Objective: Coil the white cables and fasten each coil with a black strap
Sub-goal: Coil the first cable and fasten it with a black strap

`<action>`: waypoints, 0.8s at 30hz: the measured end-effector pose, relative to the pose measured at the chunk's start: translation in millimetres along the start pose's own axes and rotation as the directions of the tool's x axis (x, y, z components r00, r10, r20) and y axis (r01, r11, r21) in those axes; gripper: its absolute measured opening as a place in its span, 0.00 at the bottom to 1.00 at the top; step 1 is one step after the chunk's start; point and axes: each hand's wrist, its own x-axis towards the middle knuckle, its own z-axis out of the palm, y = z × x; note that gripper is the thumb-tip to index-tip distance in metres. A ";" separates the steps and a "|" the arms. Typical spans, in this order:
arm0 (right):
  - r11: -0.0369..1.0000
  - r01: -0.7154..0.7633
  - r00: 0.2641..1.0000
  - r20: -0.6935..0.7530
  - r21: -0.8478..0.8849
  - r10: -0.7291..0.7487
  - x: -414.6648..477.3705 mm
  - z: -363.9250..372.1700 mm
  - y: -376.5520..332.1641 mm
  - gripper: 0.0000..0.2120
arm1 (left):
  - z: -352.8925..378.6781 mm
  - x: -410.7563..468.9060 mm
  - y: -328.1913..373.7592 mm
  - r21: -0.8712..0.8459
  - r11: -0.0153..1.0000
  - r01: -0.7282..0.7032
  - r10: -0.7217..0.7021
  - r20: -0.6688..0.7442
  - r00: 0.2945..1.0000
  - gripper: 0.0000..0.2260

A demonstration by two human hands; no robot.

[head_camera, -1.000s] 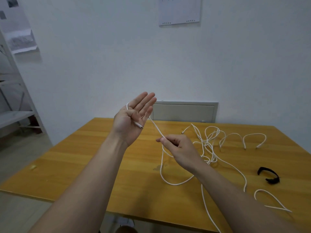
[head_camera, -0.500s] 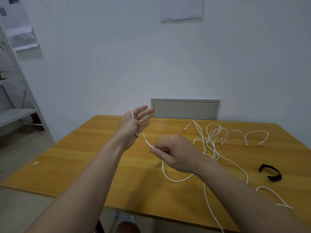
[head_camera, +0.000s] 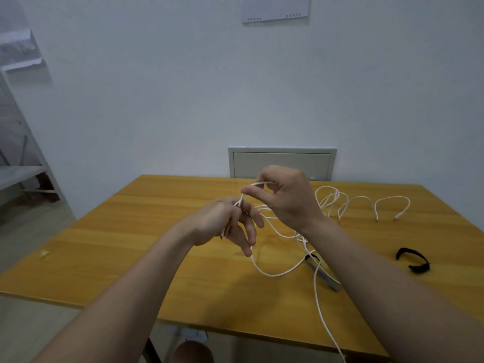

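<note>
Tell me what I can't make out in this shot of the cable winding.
- Head view, left hand: only its back shows, so the white cable turns on its palm side are hidden.
- Head view, flat strap: its near end disappears under the right forearm.
- The white cable's near end is cut off by the bottom edge.
- Yellowish speck on the table: too small to identify.

Bottom edge cuts off white cable (head_camera: 273,275); left hand (head_camera: 222,224) hides part of it
</note>
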 end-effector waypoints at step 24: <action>0.752 -0.530 0.829 0.425 0.392 0.363 -19.3 32.8 5.8 0.10 | -22.6 6.8 30.2 -0.606 0.507 -0.613 0.255 -0.573 0.778 0.34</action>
